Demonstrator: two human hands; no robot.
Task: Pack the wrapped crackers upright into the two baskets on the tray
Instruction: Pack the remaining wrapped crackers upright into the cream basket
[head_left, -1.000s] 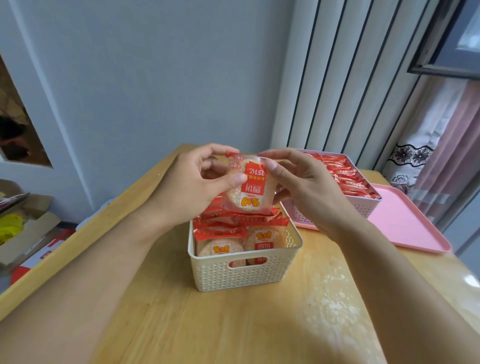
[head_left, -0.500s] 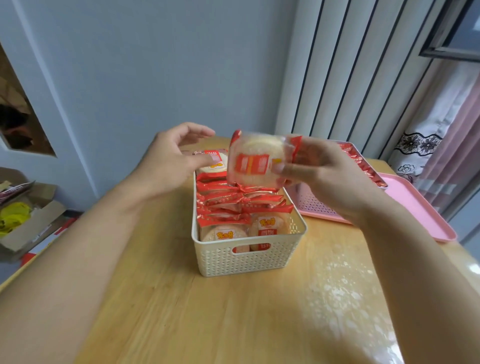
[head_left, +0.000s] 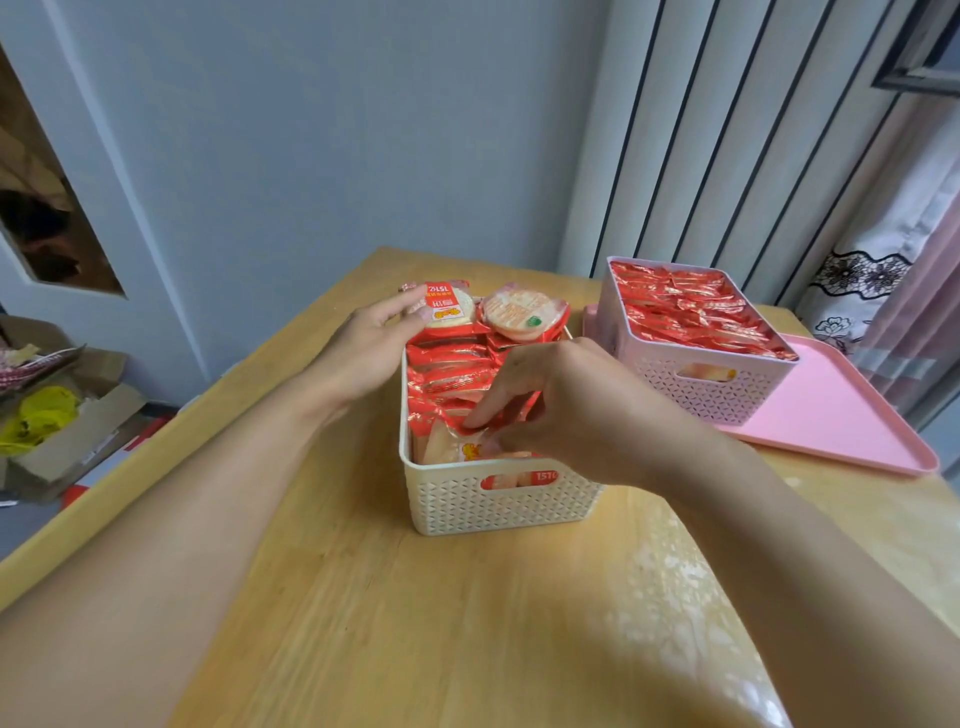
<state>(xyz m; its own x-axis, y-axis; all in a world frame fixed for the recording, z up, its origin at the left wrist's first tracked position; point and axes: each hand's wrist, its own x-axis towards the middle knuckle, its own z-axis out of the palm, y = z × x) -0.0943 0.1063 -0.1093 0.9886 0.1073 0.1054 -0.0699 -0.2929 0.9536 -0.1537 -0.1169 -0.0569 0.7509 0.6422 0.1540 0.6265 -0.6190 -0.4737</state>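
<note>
I think this is a room in a home. I see a wooden tabletop (head_left: 415, 623) pushed into a corner by a plain blue-grey wall (head_left: 322, 130). On the right hang long white blinds (head_left: 727, 130), and next to them a pink curtain (head_left: 930, 291) with a white cloth (head_left: 857, 280) that has black flower shapes on it. On the left there is a door (head_left: 31, 291) with a cut-out hole in it. Down on the floor sits an open cardboard box (head_left: 72, 431) with something yellow inside. On the tabletop are a pink tray (head_left: 841, 421) and snack baskets, the kind people keep at home.
</note>
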